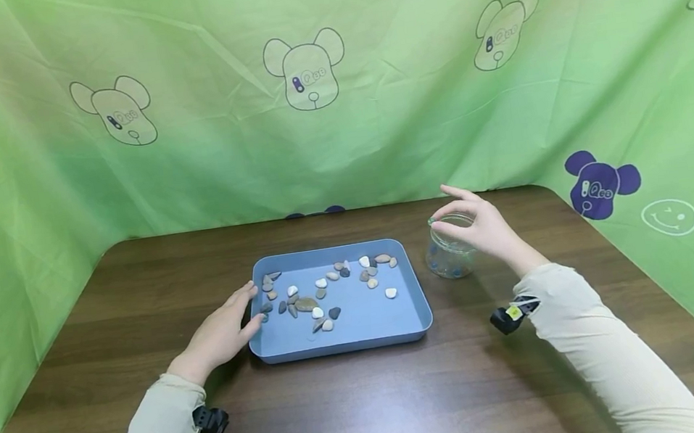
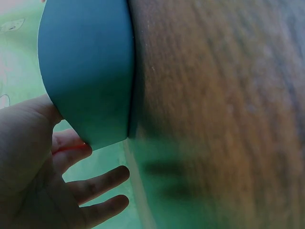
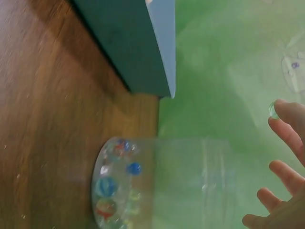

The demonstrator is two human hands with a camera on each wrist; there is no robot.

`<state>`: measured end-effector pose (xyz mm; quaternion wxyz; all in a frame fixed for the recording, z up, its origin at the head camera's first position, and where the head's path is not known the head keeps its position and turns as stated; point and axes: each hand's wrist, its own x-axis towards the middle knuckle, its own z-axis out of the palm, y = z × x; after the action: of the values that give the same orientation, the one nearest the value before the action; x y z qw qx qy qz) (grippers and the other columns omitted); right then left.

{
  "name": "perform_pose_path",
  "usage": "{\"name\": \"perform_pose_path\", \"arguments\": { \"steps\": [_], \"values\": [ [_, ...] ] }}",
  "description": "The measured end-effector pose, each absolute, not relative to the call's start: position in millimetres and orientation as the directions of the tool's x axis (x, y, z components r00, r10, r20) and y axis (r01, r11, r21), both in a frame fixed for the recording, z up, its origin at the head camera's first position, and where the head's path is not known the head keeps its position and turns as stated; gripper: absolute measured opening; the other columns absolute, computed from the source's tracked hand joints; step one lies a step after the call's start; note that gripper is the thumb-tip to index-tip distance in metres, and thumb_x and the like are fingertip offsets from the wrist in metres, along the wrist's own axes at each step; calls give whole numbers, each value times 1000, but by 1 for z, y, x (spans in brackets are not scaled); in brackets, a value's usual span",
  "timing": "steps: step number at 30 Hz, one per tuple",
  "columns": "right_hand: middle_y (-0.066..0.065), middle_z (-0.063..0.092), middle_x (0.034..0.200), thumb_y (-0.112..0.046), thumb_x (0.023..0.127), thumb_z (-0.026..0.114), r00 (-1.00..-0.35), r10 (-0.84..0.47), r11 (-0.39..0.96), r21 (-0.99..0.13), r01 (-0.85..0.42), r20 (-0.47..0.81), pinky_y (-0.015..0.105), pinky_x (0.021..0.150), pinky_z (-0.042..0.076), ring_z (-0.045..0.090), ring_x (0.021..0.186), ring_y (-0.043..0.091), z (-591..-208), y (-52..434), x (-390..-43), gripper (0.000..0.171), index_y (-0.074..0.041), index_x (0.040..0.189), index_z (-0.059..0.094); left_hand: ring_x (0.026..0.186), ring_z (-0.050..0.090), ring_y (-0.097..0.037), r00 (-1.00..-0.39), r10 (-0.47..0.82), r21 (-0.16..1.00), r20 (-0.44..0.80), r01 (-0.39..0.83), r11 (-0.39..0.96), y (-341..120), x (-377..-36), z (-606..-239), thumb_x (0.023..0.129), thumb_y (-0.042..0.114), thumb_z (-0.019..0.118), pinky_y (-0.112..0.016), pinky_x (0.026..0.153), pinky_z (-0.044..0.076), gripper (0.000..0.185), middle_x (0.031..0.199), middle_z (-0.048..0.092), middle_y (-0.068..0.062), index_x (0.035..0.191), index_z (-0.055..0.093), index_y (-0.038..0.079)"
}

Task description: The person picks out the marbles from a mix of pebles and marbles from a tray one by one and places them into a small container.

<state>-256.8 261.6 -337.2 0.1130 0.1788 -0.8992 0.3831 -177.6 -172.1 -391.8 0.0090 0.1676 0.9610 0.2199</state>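
Observation:
My right hand (image 1: 478, 225) pinches a small clear-green glass marble (image 3: 273, 110) between thumb and index finger, the other fingers spread. It is over the mouth of a clear jar (image 1: 452, 261), level with the rim. Several coloured marbles (image 3: 106, 186) lie at the jar's bottom. My left hand (image 1: 221, 335) is at the left side of a blue tray (image 1: 362, 328), its thumb and fingertips reaching over the rim, fingers apart. Close to the left thumb tip is a small dark teal round piece (image 1: 264, 318). In the left wrist view the tray wall hides the thumb tip.
Many pebbles, white, grey and brown, such as a large brown pebble (image 1: 306, 304), are scattered in the tray's back and middle. Tray and jar stand side by side on a dark wooden table (image 1: 372, 403). A green printed cloth (image 1: 215, 168) hangs behind and at both sides.

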Motion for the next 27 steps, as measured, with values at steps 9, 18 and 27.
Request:
{"name": "perform_pose_path", "arguments": {
  "steps": [9,18,27],
  "values": [
    [21,41,144,-18,81,71,-921,-164,674,-642,-366,354,57,107,31,35,133,45,-351,277,-265,21,-2,94,70,134,38,-38,-945,324,422,51,315,851,-171,-177,-391,94,25,50,-51,107,36,54,149,33,-22,139,38,-2],
    [25,44,140,-18,83,69,-928,-101,687,-649,-325,358,60,108,26,38,130,47,-356,284,-267,23,1,96,68,134,38,-37,-946,321,424,47,310,851,-171,-177,-389,94,26,49,-51,107,36,54,149,33,-21,140,38,-2],
    [27,47,136,-16,83,68,-934,-36,727,-632,-269,356,59,108,27,40,128,48,-358,285,-267,24,3,99,67,134,39,-38,-946,322,431,48,310,847,-171,-176,-389,94,25,50,-51,106,36,54,149,33,-21,139,39,-2]
  ]
}}
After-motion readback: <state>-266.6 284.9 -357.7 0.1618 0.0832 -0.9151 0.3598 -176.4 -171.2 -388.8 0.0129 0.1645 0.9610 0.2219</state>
